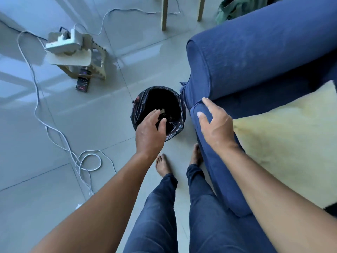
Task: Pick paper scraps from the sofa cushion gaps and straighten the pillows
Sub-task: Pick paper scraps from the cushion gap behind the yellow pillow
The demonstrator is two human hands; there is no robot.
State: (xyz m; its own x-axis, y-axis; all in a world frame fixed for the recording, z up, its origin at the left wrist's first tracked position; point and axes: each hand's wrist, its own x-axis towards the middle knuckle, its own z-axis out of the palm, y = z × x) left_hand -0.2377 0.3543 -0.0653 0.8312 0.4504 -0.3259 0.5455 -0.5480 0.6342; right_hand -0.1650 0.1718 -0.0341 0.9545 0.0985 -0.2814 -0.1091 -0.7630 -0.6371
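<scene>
Pale glossy tiled floor (54,125); dark blue fabric sofa (255,57) fills the right of frame. Left hand (149,132) over the black-bagged round bin (175,106) at centre, fingers loosely spread, a pale paper scrap (162,111) just beyond its fingertips. Right hand (217,125) open, resting on the sofa's front edge. Cream fluffy pillow (284,143) at right looks unstraightened. Gaps unseen. White cable (36,99) trails lower left; floor near the feet is clear.

Left hand (149,133) over lined bin (179,106), right hand (216,125) above sofa (255,61).

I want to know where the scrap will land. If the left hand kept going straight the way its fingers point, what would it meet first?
Probably the black bag lining of the bin: the left hand points down into it, where a pale scrap shows, though depth is unclear.
</scene>
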